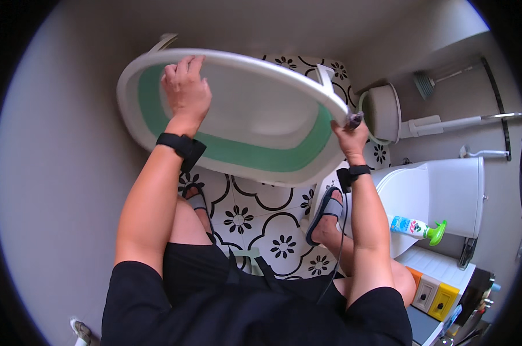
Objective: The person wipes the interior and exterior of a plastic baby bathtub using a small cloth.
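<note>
A white and green collapsible baby bathtub [252, 149] is tilted before me, its inside facing up towards me. My left hand [186, 88] reaches over its inside, fingertips at the far rim; whether they grip it is unclear. At the tub's right end, my right hand [351, 136] is closed around the rim. A small dark, crumpled thing [355, 120], perhaps a cloth, shows at that hand. Two white legs stick out beyond the far rim, a left leg [163, 42] and a right leg [325, 77].
A white toilet [453, 194] stands at right, with a spray bottle [410, 225] lying on it. Beyond it are a basin [384, 113] and a wall-side brush [425, 84]. A drawer unit [438, 261] sits lower right. Patterned tiles [261, 229] lie beneath; a wall [66, 164] rises at left.
</note>
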A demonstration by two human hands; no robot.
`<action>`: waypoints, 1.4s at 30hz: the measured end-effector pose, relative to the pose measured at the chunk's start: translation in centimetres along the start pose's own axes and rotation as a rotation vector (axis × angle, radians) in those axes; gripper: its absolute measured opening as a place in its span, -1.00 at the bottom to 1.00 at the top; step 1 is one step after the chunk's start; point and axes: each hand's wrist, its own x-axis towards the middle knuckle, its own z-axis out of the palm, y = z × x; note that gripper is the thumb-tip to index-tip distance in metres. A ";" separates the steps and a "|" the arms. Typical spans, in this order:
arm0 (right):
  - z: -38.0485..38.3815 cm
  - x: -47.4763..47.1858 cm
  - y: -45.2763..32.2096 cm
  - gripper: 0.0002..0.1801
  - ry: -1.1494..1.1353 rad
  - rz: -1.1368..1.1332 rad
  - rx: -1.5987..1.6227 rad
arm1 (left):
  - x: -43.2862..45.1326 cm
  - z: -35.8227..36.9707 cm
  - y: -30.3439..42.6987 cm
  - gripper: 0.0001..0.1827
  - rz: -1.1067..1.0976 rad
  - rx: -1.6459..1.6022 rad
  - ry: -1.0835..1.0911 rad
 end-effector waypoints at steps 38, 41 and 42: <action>-2.5 -4.0 -7.1 -0.55 -0.153 0.515 0.796 | -9.3 2.0 -0.2 -0.51 -0.178 -0.131 -1.189; 0.0 -7.1 -2.8 -0.52 -0.147 0.817 0.879 | -8.8 0.2 0.0 -0.48 -0.046 -0.117 -1.177; 0.9 -7.8 1.5 -0.51 -0.122 0.817 0.974 | -8.5 0.5 0.7 -0.30 0.009 -0.143 -1.151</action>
